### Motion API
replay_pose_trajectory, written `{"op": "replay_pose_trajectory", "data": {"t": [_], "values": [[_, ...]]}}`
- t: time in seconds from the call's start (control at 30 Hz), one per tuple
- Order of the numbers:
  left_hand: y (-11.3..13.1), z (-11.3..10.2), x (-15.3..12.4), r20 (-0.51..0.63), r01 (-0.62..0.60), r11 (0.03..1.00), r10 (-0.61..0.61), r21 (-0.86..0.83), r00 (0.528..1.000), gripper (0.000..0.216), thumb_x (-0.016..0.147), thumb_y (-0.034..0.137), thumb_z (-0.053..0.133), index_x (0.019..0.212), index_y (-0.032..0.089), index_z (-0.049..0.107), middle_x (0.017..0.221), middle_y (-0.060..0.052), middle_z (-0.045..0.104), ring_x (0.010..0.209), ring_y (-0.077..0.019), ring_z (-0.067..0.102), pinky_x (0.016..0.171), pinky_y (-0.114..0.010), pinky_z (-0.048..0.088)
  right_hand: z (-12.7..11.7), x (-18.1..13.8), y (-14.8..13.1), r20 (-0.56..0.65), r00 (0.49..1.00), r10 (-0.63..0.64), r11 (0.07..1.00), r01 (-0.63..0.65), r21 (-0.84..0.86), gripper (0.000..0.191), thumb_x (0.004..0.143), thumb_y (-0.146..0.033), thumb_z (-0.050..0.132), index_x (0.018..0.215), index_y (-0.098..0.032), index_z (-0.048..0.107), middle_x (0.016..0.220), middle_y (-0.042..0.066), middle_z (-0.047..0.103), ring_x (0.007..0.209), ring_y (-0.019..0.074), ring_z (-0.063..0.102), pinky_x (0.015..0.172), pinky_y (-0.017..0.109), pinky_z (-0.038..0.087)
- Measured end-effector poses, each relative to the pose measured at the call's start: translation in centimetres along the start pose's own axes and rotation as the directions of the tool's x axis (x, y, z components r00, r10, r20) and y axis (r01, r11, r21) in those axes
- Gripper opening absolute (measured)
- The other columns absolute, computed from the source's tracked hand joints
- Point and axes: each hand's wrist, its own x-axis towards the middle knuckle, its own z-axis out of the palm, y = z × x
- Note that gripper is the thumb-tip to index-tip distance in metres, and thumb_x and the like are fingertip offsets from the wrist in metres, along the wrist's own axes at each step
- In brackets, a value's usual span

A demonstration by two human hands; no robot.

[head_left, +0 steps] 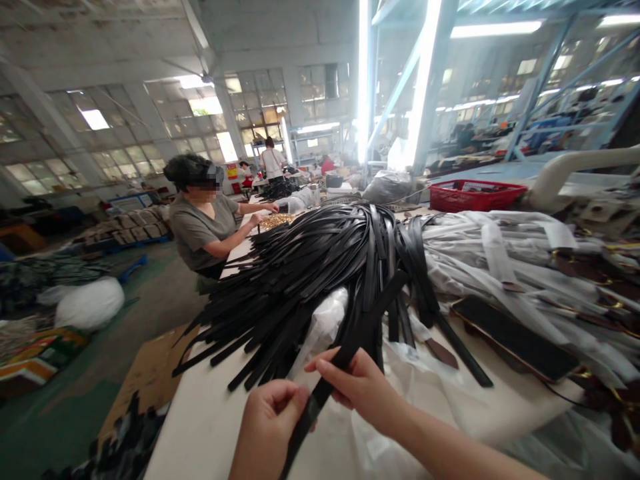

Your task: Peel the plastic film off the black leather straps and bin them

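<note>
Both my hands hold one long black strap (373,313) at the near edge of the white table (210,413). My left hand (267,423) is closed round its lower part. My right hand (357,387) pinches it just above, thumb and fingers pressed on the strap. The strap runs up and away into a big heap of black straps (305,267) that fans out over the table's left side.
A pile of white wrapped straps (510,267) lies at the right, with a dark phone (515,337) on the table before it. A red basket (475,195) stands behind. A co-worker in a grey shirt (200,227) works at the far left of the table. Cardboard (150,373) lies on the floor.
</note>
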Motion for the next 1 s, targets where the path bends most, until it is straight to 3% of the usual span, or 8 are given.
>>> {"op": "replay_pose_trajectory", "data": {"t": [0.1,0.27,0.47,0.63,0.77,0.83,0.9,1.0], "values": [[0.2,0.1,-0.1,0.008,-0.002,1.0,0.002,-0.015,1.0,0.046,0.072,0.057,0.07,0.056,0.015,0.067,0.048,-0.006,0.066,0.045,-0.0147,0.053,0.046,-0.024,0.036,-0.4,-0.2,-0.3,0.016,1.0,-0.018,0.997,0.019,-0.07,0.066,0.073,-0.071,0.067,0.095,-0.01,0.075,0.047,-0.007,0.04,0.04,0.0053,0.037,0.038,0.02,0.019],[1.0,0.4,-0.2,-0.002,-0.056,0.998,0.056,0.003,0.998,0.045,0.072,0.057,0.07,0.055,0.015,0.068,0.049,-0.004,0.065,0.05,-0.0171,0.056,0.051,-0.026,0.039,-1.0,0.0,-2.5,-0.125,0.985,-0.118,0.987,0.102,-0.124,0.07,0.077,-0.075,0.057,0.088,-0.009,0.076,0.042,-0.007,0.038,0.038,0.0055,0.032,0.038,0.021,0.016],[3.3,1.0,-0.6,-0.062,-0.046,0.999,0.045,-0.026,0.997,0.037,0.076,0.044,0.068,0.053,0.015,0.066,0.047,0.0,0.059,0.045,-0.0099,0.042,0.045,-0.023,0.028,0.3,-0.4,-3.4,0.047,0.99,-0.13,0.982,0.135,-0.135,0.066,0.08,-0.07,0.059,0.093,-0.008,0.076,0.044,-0.006,0.041,0.04,0.0054,0.031,0.039,0.021,0.017],[6.0,-0.2,-0.9,-0.088,-0.083,0.993,0.09,0.084,0.992,0.034,0.076,0.043,0.066,0.059,0.015,0.069,0.052,-0.003,0.065,0.049,-0.0143,0.051,0.048,-0.024,0.036,1.5,0.3,-5.1,0.148,0.977,-0.154,0.983,0.167,-0.076,0.059,0.081,-0.064,0.061,0.092,-0.008,0.076,0.042,-0.007,0.038,0.039,0.0051,0.029,0.039,0.021,0.017],[10.6,-2.5,-0.8,-0.138,-0.27,0.944,0.297,0.189,0.945,0.032,0.075,0.041,0.068,0.056,0.016,0.073,0.056,-0.003,0.068,0.058,-0.0175,0.059,0.058,-0.026,0.045,3.9,1.3,-8.5,0.284,0.916,-0.283,0.952,0.304,-0.03,0.048,0.084,-0.054,0.059,0.085,-0.009,0.074,0.046,-0.007,0.041,0.041,0.0049,0.033,0.039,0.02,0.019],[12.8,-3.5,-0.6,-0.167,-0.327,0.93,0.354,0.168,0.92,0.028,0.072,0.04,0.072,0.057,0.017,0.073,0.056,-0.002,0.069,0.056,-0.0154,0.059,0.055,-0.024,0.045,4.8,1.9,-10.9,0.319,0.88,-0.351,0.92,0.388,-0.057,0.04,0.086,-0.046,0.06,0.08,-0.009,0.072,0.047,-0.007,0.042,0.042,0.0045,0.033,0.04,0.02,0.019],[14.2,-4.1,-0.4,-0.194,-0.325,0.941,0.338,0.096,0.921,0.024,0.067,0.039,0.077,0.059,0.017,0.072,0.053,0.0,0.069,0.049,-0.0144,0.058,0.048,-0.022,0.043,5.2,2.7,-13.4,0.294,0.866,-0.404,0.894,0.442,-0.073,0.036,0.085,-0.043,0.062,0.076,-0.009,0.069,0.045,-0.008,0.041,0.041,0.0039,0.032,0.039,0.02,0.019],[15.0,-3.8,0.3,-0.209,-0.297,0.955,0.293,0.014,0.933,0.025,0.063,0.038,0.08,0.058,0.015,0.07,0.049,-0.002,0.068,0.044,-0.0147,0.06,0.044,-0.022,0.043,4.8,4.2,-16.2,0.126,0.823,-0.555,0.825,0.564,-0.049,0.032,0.088,-0.037,0.06,0.077,-0.008,0.069,0.041,-0.009,0.037,0.039,0.0037,0.031,0.039,0.019,0.02]]}}
